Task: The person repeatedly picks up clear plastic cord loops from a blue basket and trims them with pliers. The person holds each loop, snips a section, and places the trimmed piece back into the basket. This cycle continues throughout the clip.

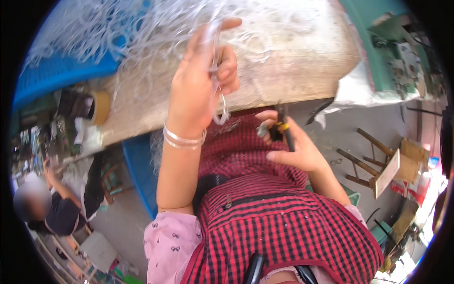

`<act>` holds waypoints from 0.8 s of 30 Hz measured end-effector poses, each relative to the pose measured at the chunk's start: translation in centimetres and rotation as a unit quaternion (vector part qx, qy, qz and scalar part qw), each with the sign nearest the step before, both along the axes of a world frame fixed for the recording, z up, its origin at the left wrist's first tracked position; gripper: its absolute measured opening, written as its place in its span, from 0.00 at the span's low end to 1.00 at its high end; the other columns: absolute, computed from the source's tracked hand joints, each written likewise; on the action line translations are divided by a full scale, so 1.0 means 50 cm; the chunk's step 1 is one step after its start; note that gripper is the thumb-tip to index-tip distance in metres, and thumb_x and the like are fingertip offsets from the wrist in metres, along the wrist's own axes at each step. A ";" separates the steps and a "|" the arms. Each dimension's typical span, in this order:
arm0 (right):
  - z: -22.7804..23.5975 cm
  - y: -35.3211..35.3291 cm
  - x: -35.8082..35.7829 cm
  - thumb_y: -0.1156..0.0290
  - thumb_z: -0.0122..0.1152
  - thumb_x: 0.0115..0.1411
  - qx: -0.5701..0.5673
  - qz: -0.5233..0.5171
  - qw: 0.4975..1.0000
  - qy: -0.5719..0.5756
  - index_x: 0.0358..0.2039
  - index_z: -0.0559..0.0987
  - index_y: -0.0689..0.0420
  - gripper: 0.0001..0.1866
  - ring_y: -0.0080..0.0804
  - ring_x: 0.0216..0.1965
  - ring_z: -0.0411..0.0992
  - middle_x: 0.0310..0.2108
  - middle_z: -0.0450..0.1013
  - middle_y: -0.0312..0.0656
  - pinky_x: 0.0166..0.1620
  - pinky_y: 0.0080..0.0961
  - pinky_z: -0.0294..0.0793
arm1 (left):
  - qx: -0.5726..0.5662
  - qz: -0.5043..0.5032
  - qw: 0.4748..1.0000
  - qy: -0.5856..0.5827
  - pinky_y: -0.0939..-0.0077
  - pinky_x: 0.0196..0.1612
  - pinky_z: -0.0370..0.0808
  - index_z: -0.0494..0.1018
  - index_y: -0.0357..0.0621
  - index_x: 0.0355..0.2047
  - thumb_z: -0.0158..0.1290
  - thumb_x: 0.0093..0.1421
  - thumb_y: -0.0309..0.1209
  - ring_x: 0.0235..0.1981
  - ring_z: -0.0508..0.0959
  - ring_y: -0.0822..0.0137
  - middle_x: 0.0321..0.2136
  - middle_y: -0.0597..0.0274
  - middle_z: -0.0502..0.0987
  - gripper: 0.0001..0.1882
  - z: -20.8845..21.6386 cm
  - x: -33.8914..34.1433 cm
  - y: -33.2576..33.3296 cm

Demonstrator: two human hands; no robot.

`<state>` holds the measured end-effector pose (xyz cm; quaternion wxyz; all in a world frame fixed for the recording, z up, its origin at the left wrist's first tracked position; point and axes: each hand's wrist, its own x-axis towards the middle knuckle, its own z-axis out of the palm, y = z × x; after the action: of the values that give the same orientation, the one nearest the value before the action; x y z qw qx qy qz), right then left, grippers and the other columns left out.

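Observation:
My left hand (201,75) is raised over the wooden table (293,71), its fingers closed on a bunch of pale translucent plastic loops (218,102) that hang down toward my lap. Two silver bangles (183,139) circle that wrist. My right hand (293,146) rests lower, over my red-and-black checked apron (279,213), gripping a dark-handled cutting tool (285,130) with a yellow band near its head. A large tangle of the same pale loops (142,28) covers the table's far side.
A roll of tan tape (100,107) lies at the table's left end beside a blue tray (61,71). Another person (52,203) sits at lower left. An overturned wooden stool (378,165) lies on the floor at right; a green machine stand (392,47) is behind it.

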<state>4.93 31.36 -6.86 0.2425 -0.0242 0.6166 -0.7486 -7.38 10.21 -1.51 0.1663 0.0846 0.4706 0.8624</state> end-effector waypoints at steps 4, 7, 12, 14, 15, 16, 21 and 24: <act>0.048 -0.090 -0.017 0.74 0.73 0.49 0.181 0.008 0.959 0.220 0.58 0.76 0.52 0.33 0.34 0.39 0.73 0.42 0.74 0.39 0.46 0.32 0.73 | 0.236 0.012 0.965 -0.111 0.77 0.28 0.58 0.61 0.45 0.67 0.42 0.65 0.68 0.26 0.60 0.72 0.28 0.65 0.64 0.44 -0.034 0.115 -0.108; 0.057 -0.131 -0.029 0.67 0.78 0.39 0.345 0.027 0.820 0.455 0.47 0.84 0.40 0.29 0.38 0.34 0.71 0.40 0.74 0.36 0.36 0.35 0.70 | 0.230 0.098 0.963 -0.097 0.72 0.36 0.66 0.58 0.49 0.69 0.41 0.67 0.66 0.33 0.68 0.67 0.33 0.58 0.71 0.42 -0.039 0.163 -0.143; 0.086 -0.136 -0.052 0.64 0.77 0.35 0.431 0.094 0.722 0.532 0.50 0.85 0.39 0.34 0.38 0.34 0.70 0.42 0.72 0.40 0.33 0.34 0.67 | 0.097 0.170 0.973 -0.124 0.67 0.41 0.71 0.58 0.48 0.70 0.40 0.69 0.64 0.36 0.72 0.63 0.37 0.54 0.74 0.40 0.002 0.171 -0.140; 0.096 -0.139 -0.061 0.63 0.76 0.37 0.438 0.109 0.701 0.552 0.50 0.84 0.38 0.33 0.38 0.34 0.70 0.41 0.72 0.40 0.32 0.33 0.67 | 0.081 0.164 0.975 -0.125 0.66 0.42 0.72 0.58 0.48 0.70 0.40 0.69 0.64 0.36 0.72 0.63 0.37 0.54 0.74 0.40 0.003 0.170 -0.141; 0.101 -0.139 -0.067 0.63 0.75 0.38 0.442 0.115 0.690 0.562 0.50 0.84 0.38 0.32 0.38 0.34 0.70 0.41 0.72 0.40 0.32 0.33 0.68 | 0.075 0.160 0.976 -0.126 0.66 0.42 0.72 0.58 0.48 0.70 0.40 0.69 0.64 0.37 0.72 0.63 0.37 0.53 0.75 0.40 0.005 0.168 -0.143; 0.106 -0.140 -0.077 0.63 0.74 0.38 0.435 0.114 0.681 0.578 0.50 0.84 0.38 0.32 0.38 0.34 0.70 0.41 0.72 0.40 0.32 0.31 0.68 | 0.071 0.156 0.977 -0.127 0.66 0.42 0.72 0.58 0.48 0.70 0.39 0.69 0.64 0.37 0.72 0.63 0.37 0.53 0.75 0.40 0.006 0.165 -0.145; 0.121 -0.138 -0.121 0.64 0.70 0.37 0.428 0.126 0.611 0.654 0.50 0.83 0.34 0.33 0.36 0.32 0.68 0.42 0.72 0.37 0.29 0.27 0.67 | 0.056 0.144 0.980 -0.127 0.65 0.43 0.73 0.58 0.47 0.69 0.39 0.69 0.63 0.37 0.73 0.62 0.37 0.52 0.75 0.40 0.006 0.160 -0.148; 0.148 -0.147 -0.140 0.63 0.69 0.38 0.443 0.153 0.579 0.667 0.49 0.83 0.32 0.31 0.32 0.30 0.66 0.41 0.73 0.32 0.27 0.26 0.65 | 0.049 0.140 0.981 -0.127 0.64 0.44 0.73 0.58 0.47 0.69 0.38 0.70 0.63 0.37 0.73 0.62 0.37 0.52 0.75 0.40 0.009 0.156 -0.149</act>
<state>-2.05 24.01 0.53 -0.1460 -0.5001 0.8468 -0.1073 0.40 2.76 -1.07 0.0978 -0.0847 0.4100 0.9029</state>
